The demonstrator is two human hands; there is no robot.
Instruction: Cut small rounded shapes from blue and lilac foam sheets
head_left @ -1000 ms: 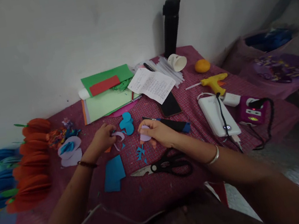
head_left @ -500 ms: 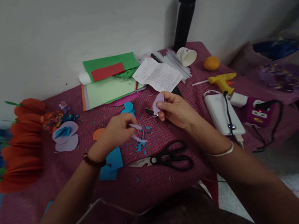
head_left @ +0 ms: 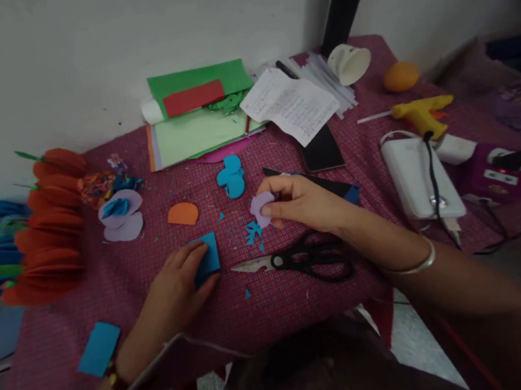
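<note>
My right hand [head_left: 299,202] pinches a small lilac paper petal [head_left: 261,209] between thumb and fingers, just above the table. My left hand [head_left: 179,278] rests on blue paper [head_left: 211,256], thumb and fingers apart and covering part of it. Between and below the hands lie black-handled scissors [head_left: 296,260], blades pointing left. Blue paper scraps [head_left: 252,232] are scattered beside the petal. Farther back are blue rounded cutouts [head_left: 233,179] and an orange paper piece [head_left: 184,214]. A dark, narrow thing partly shows behind my right hand; its kind is unclear.
Orange paper pumpkins [head_left: 55,236] and a lilac paper flower shape [head_left: 123,226] sit left. Coloured sheets [head_left: 201,139], a handwritten note [head_left: 292,103] and a phone [head_left: 321,150] lie behind. A yellow glue gun [head_left: 419,112], white power bank [head_left: 420,178] and cables are right.
My left hand has come down and left onto the blue paper; the lilac strips it held are no longer visible. My right hand still holds the petal. The view has shifted slightly.
</note>
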